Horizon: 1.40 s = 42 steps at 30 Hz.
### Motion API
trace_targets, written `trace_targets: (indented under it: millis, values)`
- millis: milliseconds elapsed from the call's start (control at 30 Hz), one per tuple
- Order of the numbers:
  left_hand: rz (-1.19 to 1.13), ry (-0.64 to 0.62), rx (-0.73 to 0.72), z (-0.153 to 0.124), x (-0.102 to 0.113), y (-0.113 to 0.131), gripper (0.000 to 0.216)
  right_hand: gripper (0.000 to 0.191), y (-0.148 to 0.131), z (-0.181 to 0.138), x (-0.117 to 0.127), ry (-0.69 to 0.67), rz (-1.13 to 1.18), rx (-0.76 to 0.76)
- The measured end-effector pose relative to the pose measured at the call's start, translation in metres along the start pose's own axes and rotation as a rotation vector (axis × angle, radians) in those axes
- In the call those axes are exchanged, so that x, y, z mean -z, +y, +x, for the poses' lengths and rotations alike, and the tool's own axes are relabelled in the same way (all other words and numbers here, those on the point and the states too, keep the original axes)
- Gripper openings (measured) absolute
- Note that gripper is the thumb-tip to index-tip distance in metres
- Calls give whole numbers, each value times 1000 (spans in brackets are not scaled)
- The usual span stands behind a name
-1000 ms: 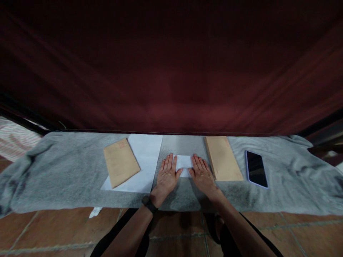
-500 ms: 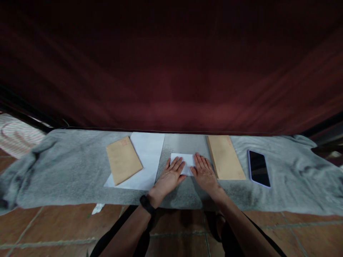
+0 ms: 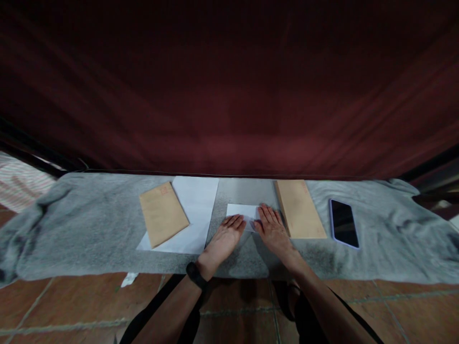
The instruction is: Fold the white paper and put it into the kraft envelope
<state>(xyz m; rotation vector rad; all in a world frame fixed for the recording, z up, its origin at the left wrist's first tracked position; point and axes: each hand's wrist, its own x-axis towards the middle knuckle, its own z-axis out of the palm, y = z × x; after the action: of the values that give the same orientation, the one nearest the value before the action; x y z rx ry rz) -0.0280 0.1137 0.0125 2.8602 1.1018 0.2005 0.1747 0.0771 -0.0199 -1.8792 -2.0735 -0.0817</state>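
Pressing, head view: both hands lie flat, fingers stretched out, on a small folded white paper (image 3: 241,211) near the middle of the surface (image 3: 89,229), toward its far edge.
Left hand (image 3: 224,239): palm down, unclenched, fingertips on the paper's near-left corner.
Right hand (image 3: 273,231): palm down, unclenched, covering the paper's right end.
Left of them: a brown envelope (image 3: 163,214) on a white sheet (image 3: 195,205).
Right of them: a second brown envelope (image 3: 299,209), then a phone (image 3: 343,223).

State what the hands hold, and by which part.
Neither lifts anything. The left hand and right hand press flat on the small folded white paper, pinning its near edge to the grey cloth.
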Motion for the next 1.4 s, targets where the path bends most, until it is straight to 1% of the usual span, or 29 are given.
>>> trace_targets:
  millis: [100,200,300,367,400,500,567,733,833,933,1000,1067,1133,1233,1267,1333,1367,1400]
  values:
    - [-56,59,11,3,15,-2,34,51,1,5,11,-49,71,23]
    - [-111,133,59,5,27,-5,30,49,4,11,25,-108,200,108]
    - [-159,214,104,5,33,-10,27,48,8,16,39,-127,296,179]
    - [-184,265,102,5,35,-15,26,48,12,18,45,-123,331,192]
    - [-195,292,99,5,36,-17,24,45,14,19,46,-122,354,184]
    - [-254,384,120,6,37,-23,20,36,19,21,46,-105,480,106]
    - [-342,447,179,8,38,-26,18,34,22,22,42,-72,589,30]
    - [-752,536,445,14,38,-30,16,33,19,25,35,-1,787,-118]
    - [-982,570,558,18,37,-32,19,34,16,26,35,56,888,-188]
    - [-1213,560,597,21,34,-32,25,40,13,27,36,100,969,-283]
    - [-1345,497,597,20,33,-31,29,46,12,27,37,121,1007,-347]
    - [-1419,416,608,19,30,-30,32,50,11,28,37,136,1030,-400]
    - [-1424,355,626,19,26,-29,33,51,11,29,35,134,1057,-437]
    - [-1322,309,647,20,16,-28,27,48,13,29,30,111,1100,-479]
    - [-1252,302,653,21,12,-27,24,47,13,29,29,100,1094,-486]
    - [-1042,286,666,22,8,-22,18,44,14,28,26,91,1030,-487]
    - [-910,270,679,22,7,-19,20,43,15,28,24,92,979,-479]
    - [-774,245,696,21,7,-15,26,44,15,27,24,97,918,-467]
